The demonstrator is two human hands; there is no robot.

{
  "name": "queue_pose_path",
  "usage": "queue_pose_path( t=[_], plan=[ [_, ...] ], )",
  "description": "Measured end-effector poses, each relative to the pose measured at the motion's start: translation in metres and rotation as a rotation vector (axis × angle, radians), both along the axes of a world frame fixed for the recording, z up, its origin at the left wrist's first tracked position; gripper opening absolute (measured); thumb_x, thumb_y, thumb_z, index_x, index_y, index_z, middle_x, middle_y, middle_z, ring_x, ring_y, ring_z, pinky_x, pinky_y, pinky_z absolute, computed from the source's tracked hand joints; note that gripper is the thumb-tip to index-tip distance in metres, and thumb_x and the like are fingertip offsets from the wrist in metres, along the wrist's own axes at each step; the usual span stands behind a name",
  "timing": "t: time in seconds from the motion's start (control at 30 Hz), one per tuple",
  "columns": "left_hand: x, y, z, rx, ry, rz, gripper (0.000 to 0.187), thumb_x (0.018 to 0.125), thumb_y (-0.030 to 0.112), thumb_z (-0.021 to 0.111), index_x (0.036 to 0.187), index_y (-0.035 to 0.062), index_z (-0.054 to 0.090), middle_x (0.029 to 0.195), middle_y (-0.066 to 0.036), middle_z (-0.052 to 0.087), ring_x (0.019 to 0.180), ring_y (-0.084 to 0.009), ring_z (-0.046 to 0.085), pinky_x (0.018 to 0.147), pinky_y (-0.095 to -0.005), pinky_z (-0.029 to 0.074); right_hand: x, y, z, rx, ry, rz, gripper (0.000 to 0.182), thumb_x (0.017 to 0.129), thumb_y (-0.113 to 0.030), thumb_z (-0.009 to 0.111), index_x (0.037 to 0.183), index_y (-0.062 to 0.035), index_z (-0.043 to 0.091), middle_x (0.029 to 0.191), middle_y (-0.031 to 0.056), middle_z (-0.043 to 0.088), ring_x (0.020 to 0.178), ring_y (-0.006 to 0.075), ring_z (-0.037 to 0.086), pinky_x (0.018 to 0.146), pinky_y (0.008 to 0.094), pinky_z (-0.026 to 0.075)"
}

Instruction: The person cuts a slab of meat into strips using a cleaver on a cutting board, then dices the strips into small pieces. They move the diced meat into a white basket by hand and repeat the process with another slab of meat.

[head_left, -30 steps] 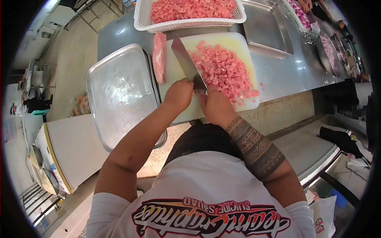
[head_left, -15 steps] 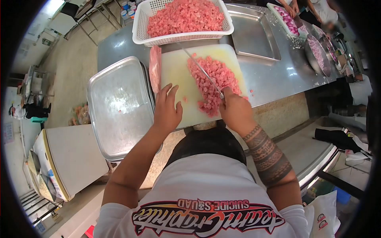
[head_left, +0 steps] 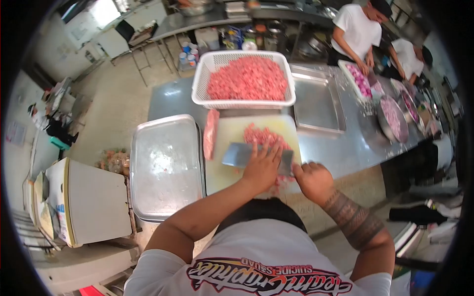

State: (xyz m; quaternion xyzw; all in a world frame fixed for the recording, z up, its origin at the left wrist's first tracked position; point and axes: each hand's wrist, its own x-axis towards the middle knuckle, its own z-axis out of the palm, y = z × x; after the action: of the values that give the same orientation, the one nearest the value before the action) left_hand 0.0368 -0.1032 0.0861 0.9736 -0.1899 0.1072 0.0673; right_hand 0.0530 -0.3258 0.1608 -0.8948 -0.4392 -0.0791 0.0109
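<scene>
A wide-bladed cleaver (head_left: 238, 154) lies with its flat side over the diced pink meat (head_left: 266, 134) on the pale cutting board (head_left: 224, 176). My right hand (head_left: 314, 181) is closed round its handle, off the board's right edge. Across the blade rests my left hand (head_left: 264, 165), palm down with fingers spread, holding nothing. Beside the board's left edge is a long uncut strip of meat (head_left: 211, 134). Some bits of meat show below the blade, near the board's front edge; what lies under the blade is hidden.
Behind the board stands a white basket (head_left: 198, 93) heaped with diced meat. Metal trays (head_left: 168, 167) are stacked at left, and another metal tray (head_left: 321, 101) sits at back right. Two people stand at far right beside purple onions (head_left: 359, 81) and a bowl (head_left: 393, 118).
The view has tilted up. My left hand has moved right, from near the board's left edge onto the blade. The cleaver has turned from edge-on to flat over the meat.
</scene>
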Motion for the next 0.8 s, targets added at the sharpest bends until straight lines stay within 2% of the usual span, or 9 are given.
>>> queue_pose_path(
  t=[0.07,0.17,0.27,0.37,0.47,0.57,0.67,0.77,0.8],
  plan=[
    [0.006,0.007,-0.012,-0.009,0.065,0.035,0.061,0.1,0.022,0.051,0.156,-0.0021,0.048,0.17,-0.018,0.035,0.158,-0.0439,0.027,0.126,-0.0708,0.016,0.001,-0.029,0.003,0.018,-0.014,0.012,0.022,0.088,-0.012,0.064,0.109,-0.0081,0.068,0.078,0.006,0.064,0.078,0.027,0.068,0.07,0.0422,0.054],
    [0.014,0.032,-0.026,0.048,0.222,0.085,0.066,0.103,0.031,0.051,0.159,-0.0034,0.042,0.171,-0.018,0.034,0.16,-0.0453,0.023,0.127,-0.0698,0.011,-0.001,-0.076,0.015,0.01,0.024,-0.046,0.033,0.087,-0.012,0.068,0.12,-0.01,0.07,0.08,0.0072,0.066,0.077,0.0273,0.068,0.069,0.0431,0.054],
    [0.019,0.06,-0.039,-0.175,0.227,0.092,0.078,0.104,0.046,0.052,0.163,-0.0026,0.037,0.171,-0.02,0.035,0.161,-0.0474,0.02,0.128,-0.069,0.006,0.003,-0.123,0.003,0.026,0.111,-0.158,0.039,0.083,-0.011,0.073,0.122,-0.0102,0.07,0.08,0.0114,0.069,0.073,0.0317,0.069,0.066,0.0464,0.055],
    [0.05,0.086,-0.096,-0.277,0.195,0.341,0.092,0.1,0.06,0.056,0.166,0.0004,0.03,0.172,-0.022,0.032,0.161,-0.0458,0.02,0.129,-0.0658,0.004,0.011,-0.143,-0.018,0.124,0.267,-0.318,0.04,0.085,-0.011,0.074,0.125,-0.0091,0.07,0.081,0.0156,0.072,0.073,0.0365,0.071,0.067,0.0493,0.057],
    [0.089,0.098,-0.149,-0.54,0.184,0.505,0.093,0.099,0.058,0.058,0.168,0.0036,0.028,0.173,-0.023,0.028,0.161,-0.0431,0.023,0.131,-0.0616,0.008,0.029,-0.131,-0.041,0.261,0.422,-0.451,0.039,0.087,-0.011,0.074,0.125,-0.0067,0.069,0.085,0.0192,0.074,0.079,0.0401,0.073,0.071,0.0511,0.058],
    [0.093,0.062,-0.119,-0.507,0.302,0.268,0.091,0.1,0.054,0.06,0.167,0.0026,0.027,0.173,-0.024,0.028,0.161,-0.0412,0.025,0.132,-0.0565,0.015,0.046,-0.1,-0.06,0.308,0.551,-0.494,0.038,0.089,-0.012,0.073,0.126,-0.0041,0.068,0.092,0.0214,0.077,0.086,0.0415,0.075,0.076,0.0512,0.06],
    [0.084,0.034,-0.123,-0.487,0.212,0.221,0.087,0.1,0.05,0.063,0.165,0.001,0.032,0.171,-0.025,0.031,0.16,-0.0423,0.027,0.131,-0.0537,0.02,0.056,-0.067,-0.093,0.352,0.599,-0.447,0.038,0.091,-0.016,0.071,0.126,-0.0044,0.067,0.091,0.0221,0.076,0.086,0.0426,0.075,0.077,0.0522,0.059],
    [0.067,0.04,-0.123,-0.961,0.325,0.253,0.087,0.098,0.043,0.068,0.165,0.001,0.031,0.172,-0.025,0.03,0.16,-0.0407,0.026,0.132,-0.0505,0.02,0.05,-0.039,-0.08,0.237,0.637,-0.333,0.034,0.092,-0.023,0.069,0.121,-0.0039,0.068,0.089,0.0222,0.075,0.085,0.0446,0.073,0.077,0.0549,0.058],
    [0.053,0.045,-0.128,-0.918,0.277,0.286,0.084,0.101,0.041,0.067,0.166,0.002,0.032,0.171,-0.026,0.03,0.16,-0.0407,0.027,0.132,-0.0488,0.021,0.05,-0.041,-0.078,0.207,0.653,-0.324,0.032,0.093,-0.024,0.068,0.117,-0.0037,0.069,0.088,0.022,0.074,0.084,0.0453,0.072,0.076,0.0559,0.057]
  ],
)
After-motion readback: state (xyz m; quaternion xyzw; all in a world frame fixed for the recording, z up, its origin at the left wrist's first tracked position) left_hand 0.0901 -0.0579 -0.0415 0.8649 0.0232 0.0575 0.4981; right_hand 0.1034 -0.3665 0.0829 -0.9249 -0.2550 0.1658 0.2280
